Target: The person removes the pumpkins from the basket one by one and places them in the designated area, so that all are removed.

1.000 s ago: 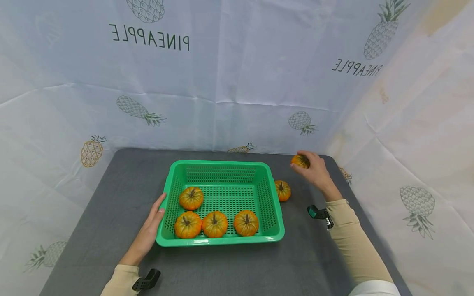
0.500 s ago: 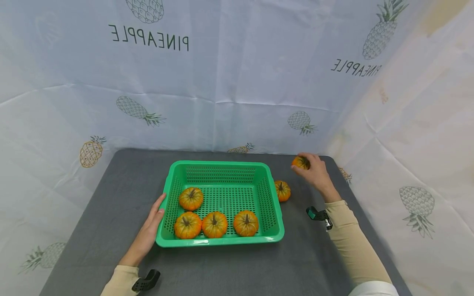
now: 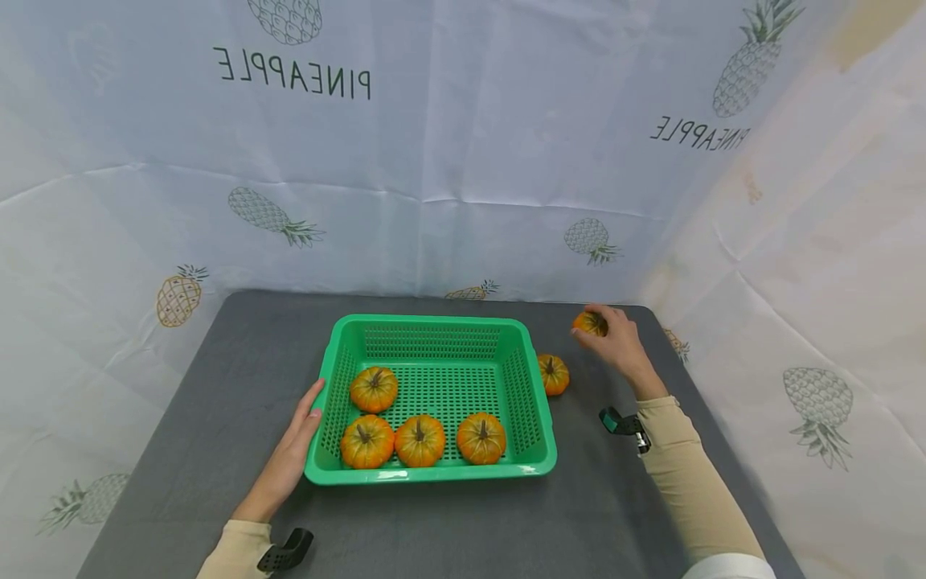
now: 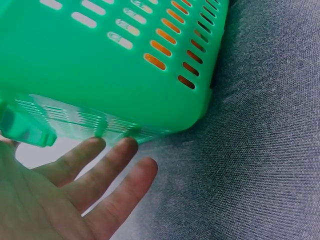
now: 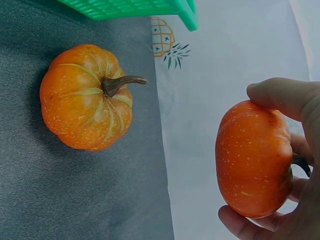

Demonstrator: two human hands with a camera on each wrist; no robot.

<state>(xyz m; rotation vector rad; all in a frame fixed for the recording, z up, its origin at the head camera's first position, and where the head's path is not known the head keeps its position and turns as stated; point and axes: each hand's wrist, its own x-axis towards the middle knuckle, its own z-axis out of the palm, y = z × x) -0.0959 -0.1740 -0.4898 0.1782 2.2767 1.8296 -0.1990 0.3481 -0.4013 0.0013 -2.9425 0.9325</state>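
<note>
My right hand (image 3: 617, 342) grips a small orange pumpkin (image 5: 255, 160) between thumb and fingers, near the far right corner of the table. Its dark stem points toward the palm in the right wrist view. Another pumpkin (image 3: 553, 375) sits on the table against the right side of a green plastic basket (image 3: 430, 474). Inside the basket lie several pumpkins: one (image 3: 374, 389) at the left, others along the near side, including one (image 3: 481, 438) at the right. My left hand (image 3: 288, 450) rests at the basket's left side, its fingers (image 4: 107, 170) extended along the outer wall.
A dark grey cloth (image 3: 463, 531) covers the table. White sheets (image 3: 463, 145) printed with pineapples hang behind it and on both sides. Black bands (image 3: 287, 550) show at both wrists.
My right hand, holding the pumpkin, has come slightly nearer and a touch to the right. The left hand, the basket and the other pumpkins stay in place.
</note>
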